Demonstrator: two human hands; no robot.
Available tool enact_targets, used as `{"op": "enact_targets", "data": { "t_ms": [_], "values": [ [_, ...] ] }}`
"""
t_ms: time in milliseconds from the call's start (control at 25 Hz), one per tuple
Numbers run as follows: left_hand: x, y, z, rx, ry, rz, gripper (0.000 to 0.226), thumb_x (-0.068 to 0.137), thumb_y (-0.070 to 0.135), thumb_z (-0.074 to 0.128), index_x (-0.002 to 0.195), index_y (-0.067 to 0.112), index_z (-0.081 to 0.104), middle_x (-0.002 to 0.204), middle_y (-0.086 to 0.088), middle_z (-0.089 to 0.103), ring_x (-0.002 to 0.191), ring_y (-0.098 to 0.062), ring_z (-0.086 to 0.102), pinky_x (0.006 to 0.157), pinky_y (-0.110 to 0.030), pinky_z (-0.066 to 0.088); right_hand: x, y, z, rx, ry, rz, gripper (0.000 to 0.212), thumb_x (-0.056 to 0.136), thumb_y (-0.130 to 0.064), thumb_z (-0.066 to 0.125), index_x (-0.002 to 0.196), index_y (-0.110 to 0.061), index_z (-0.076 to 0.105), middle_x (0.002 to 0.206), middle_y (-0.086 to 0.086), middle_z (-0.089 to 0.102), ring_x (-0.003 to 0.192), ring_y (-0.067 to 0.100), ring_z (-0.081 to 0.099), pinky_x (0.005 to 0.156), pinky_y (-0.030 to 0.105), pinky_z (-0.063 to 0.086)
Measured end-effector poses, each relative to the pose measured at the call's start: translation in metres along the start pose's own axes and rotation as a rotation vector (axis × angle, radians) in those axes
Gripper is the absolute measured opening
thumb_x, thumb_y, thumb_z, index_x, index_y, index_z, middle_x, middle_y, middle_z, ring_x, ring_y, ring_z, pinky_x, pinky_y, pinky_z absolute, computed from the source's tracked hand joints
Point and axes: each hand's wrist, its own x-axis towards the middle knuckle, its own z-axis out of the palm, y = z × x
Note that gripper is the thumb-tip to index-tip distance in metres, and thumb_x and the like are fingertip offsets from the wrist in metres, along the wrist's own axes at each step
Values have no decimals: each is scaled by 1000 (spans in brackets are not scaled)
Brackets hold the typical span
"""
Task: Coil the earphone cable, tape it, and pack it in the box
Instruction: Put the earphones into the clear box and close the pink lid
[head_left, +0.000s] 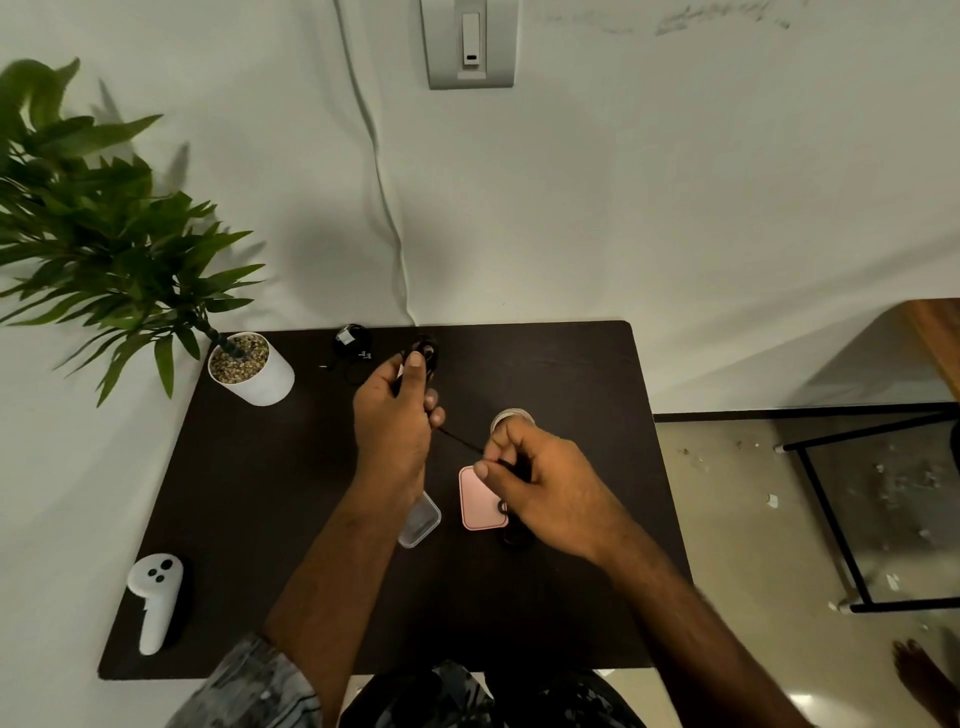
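Observation:
A thin black earphone cable (457, 440) runs taut between my two hands above the dark table (260, 493). My left hand (397, 415) grips one part of it with curled fingers, thumb up, near the table's far middle. My right hand (540, 483) pinches the other part between thumb and fingers. Under the right hand lies a pink box part (478, 499), with a clear plastic box part (421, 522) just left of it. A roll of tape (511, 415) peeks out beyond my right hand. Dark cable loops (426, 348) lie past my left thumb.
A potted plant in a white pot (254, 371) stands at the far left corner. Another black cable bundle (350, 345) lies at the far edge. A white controller (156, 597) rests at the near left. A glass side table (883, 415) stands on the right.

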Motion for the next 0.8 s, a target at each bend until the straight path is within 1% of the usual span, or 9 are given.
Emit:
{"op": "enact_targets", "data": {
  "t_ms": [120,200,280,360,440,520,680,760,800],
  "values": [
    [3,-13,-9,366,-217,3,21,105,25,53,113,18,71,69,2,52,57,-8,44,53,-27,38,8,1,-7,-67,12,-112,15,103,-18,64,113,-28,68,93,-15,69,88,-1,67,80,18,57],
    [-4,-19,-6,376,-390,-107,24,106,24,51,103,14,73,62,1,49,54,-10,42,52,-27,36,16,2,-10,-92,107,-138,19,102,-14,66,118,-25,68,98,-13,71,89,2,69,83,21,59],
    [-11,-21,-1,333,-476,-203,31,107,22,47,91,11,70,59,0,47,54,-11,40,52,-26,34,22,5,-9,-90,195,-146,19,100,-13,68,116,-23,69,100,-10,72,92,4,71,85,24,61],
    [-11,-24,0,384,-508,-250,33,108,22,43,92,9,69,65,-2,54,58,-11,44,56,-27,37,24,12,-6,-100,225,-176,16,99,-12,70,113,-21,71,100,-9,73,92,4,71,85,23,61],
    [-8,-26,-1,436,-542,-272,32,109,20,41,97,7,68,73,-3,61,61,-10,48,59,-26,41,25,20,-1,-207,246,-249,13,99,-13,70,110,-19,72,101,-8,71,91,1,65,85,20,57],
    [-4,-28,-4,472,-565,-270,33,109,20,39,96,7,67,74,-2,60,64,-10,49,62,-25,42,25,27,5,-275,248,-275,14,98,-17,71,112,-19,72,105,-6,69,94,1,60,85,20,55],
    [-2,-34,-7,561,-580,-235,37,110,28,39,92,12,67,72,0,61,67,-10,52,69,-29,42,26,36,10,-292,243,-200,35,98,-23,72,132,-26,66,129,-4,51,109,-3,49,87,2,42],
    [0,-37,-9,541,-579,-264,37,110,30,39,94,11,67,71,0,59,69,-13,56,71,-32,48,29,39,9,-275,197,-180,41,98,-23,72,138,-28,65,138,-4,53,121,-2,49,95,0,36],
    [2,-39,-11,512,-589,-299,36,110,29,40,94,11,66,69,0,57,66,-13,56,69,-32,50,31,40,8,-248,172,-175,38,98,-22,72,136,-27,68,138,-5,59,123,-2,52,97,0,37]
  ]
}}
